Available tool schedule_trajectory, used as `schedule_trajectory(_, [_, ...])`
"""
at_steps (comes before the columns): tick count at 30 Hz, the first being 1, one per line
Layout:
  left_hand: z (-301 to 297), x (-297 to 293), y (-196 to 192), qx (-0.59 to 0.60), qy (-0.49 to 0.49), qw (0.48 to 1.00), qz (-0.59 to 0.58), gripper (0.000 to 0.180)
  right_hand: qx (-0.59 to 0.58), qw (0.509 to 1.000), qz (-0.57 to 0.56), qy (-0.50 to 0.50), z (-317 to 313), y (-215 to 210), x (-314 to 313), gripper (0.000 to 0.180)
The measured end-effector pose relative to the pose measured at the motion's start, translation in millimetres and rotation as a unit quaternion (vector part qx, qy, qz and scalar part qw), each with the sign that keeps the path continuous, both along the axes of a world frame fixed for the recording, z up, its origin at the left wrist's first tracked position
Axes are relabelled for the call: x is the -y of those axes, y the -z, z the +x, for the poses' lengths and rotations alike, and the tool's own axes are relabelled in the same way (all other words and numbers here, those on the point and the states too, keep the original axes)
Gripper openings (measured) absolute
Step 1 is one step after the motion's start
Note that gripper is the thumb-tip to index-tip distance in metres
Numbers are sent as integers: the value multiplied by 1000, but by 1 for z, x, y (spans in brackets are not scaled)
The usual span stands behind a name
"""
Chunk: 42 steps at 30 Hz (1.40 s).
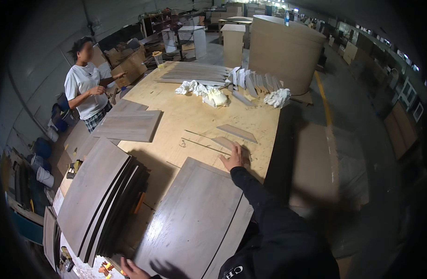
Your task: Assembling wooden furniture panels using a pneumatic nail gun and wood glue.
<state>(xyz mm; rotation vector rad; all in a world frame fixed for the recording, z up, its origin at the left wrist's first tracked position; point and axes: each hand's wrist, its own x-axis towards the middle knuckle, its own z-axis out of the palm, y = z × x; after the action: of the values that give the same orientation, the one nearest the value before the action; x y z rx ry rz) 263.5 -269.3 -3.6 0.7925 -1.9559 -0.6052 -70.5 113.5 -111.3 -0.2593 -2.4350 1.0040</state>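
My right hand (234, 158) reaches over the right end of a small grey wood-grain strip (221, 142). Its fingers are apart; whether they touch the strip is hard to see. A second angled strip (237, 132) lies just beyond. In front of me is a large grey wood-grain panel (195, 209) with a dark gap along its right side. At the lower edge, partly cut off, my left hand (133, 269) has its fingers apart beside the panel's near left corner. Orange pieces (105, 269) lie near it. A stack of curved panels (95, 190) stands to its left.
Flat boards (129, 124) lie on the table's left. Long slats (195, 72), upright angled pieces (255, 83) and crumpled white cloths (215, 96) are at the far end. A person in a white shirt (85, 83) stands at the left. A tall curved brown cabinet (283, 56) stands behind the table.
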Motion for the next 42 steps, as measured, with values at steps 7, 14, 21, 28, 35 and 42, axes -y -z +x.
schedule_trajectory(7, [-16,-155,88,240,174,949,106,43,170,967,174,-78,-33,-32,-52,107])
schedule_trajectory(14, [-82,-265,107,388,79,917,-36,57,196,915,271,-226,-61,-18,-98,100])
schedule_trajectory(21, [-97,-274,91,364,49,929,-50,52,159,903,266,-298,-26,-12,-22,79])
schedule_trajectory(28, [-90,-282,91,290,46,945,-145,45,201,914,122,-332,-24,-17,-35,74])
schedule_trajectory(35, [-90,-288,92,296,44,942,-153,43,99,946,90,-296,29,-20,-183,57])
schedule_trajectory(42, [-89,-250,135,196,93,930,-296,43,162,985,-7,-51,163,24,-337,44])
